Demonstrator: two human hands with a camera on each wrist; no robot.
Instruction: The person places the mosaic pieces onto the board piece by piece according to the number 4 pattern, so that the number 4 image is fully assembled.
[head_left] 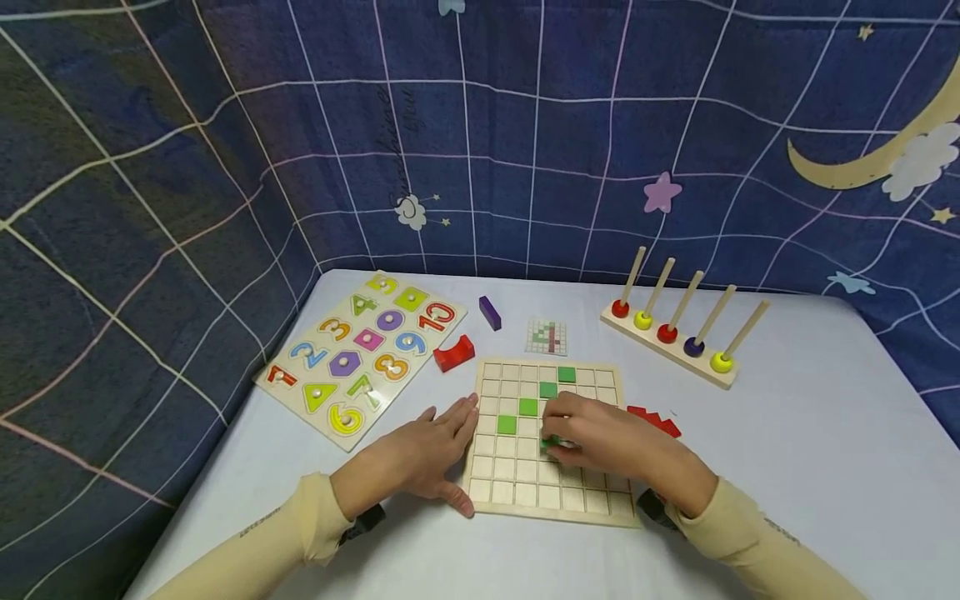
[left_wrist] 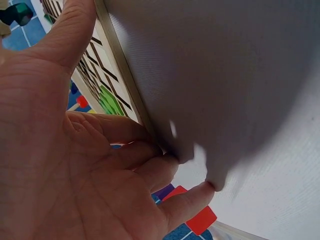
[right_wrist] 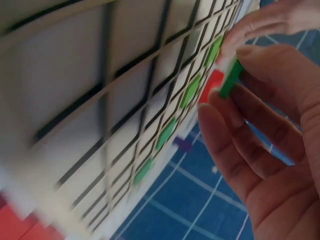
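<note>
Looking thin and green, a tile (right_wrist: 231,80) sits in the right hand (head_left: 596,429).

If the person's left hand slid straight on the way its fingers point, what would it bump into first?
The left hand would most likely meet the wooden grid board first: its fingertips lie right by the board's left edge, perhaps already touching it.
</note>
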